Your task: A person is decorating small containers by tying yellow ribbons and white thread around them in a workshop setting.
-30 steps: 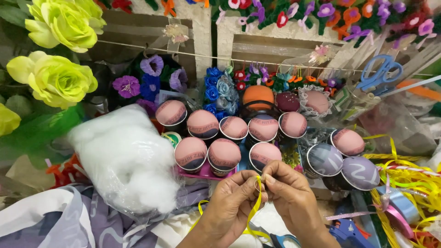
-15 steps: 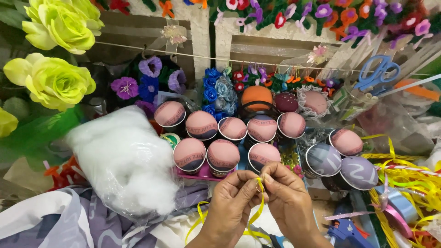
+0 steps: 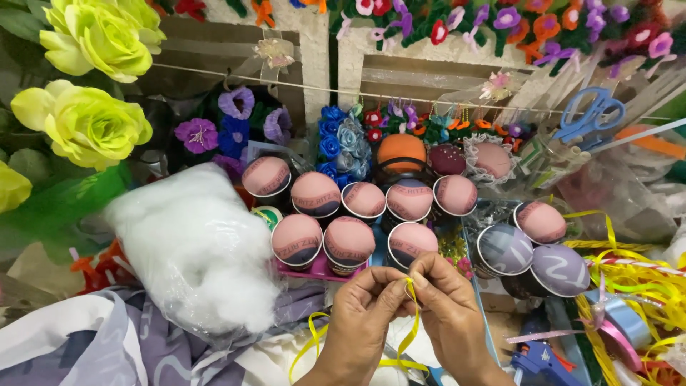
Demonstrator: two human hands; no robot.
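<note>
A thin yellow ribbon point(image 3: 410, 325) sat low in the middle of the view, pinched between my two hands, its loose ends curling down toward my wrists. My left hand point(image 3: 359, 322) gripped it with thumb and fingertips pressed together, and my right hand point(image 3: 446, 311) did the same — the two hands touching at the fingertips. Just beyond them stood a cluster of round containers with pink lids point(image 3: 348, 241) on a crowded surface. To my left lay a clear bag of white stuffing point(image 3: 193, 250); to my right, a tangle of yellow ribbon strips point(image 3: 643, 286). Farther back were yellow fabric roses point(image 3: 89, 125) and blue scissors point(image 3: 589, 114).
</note>
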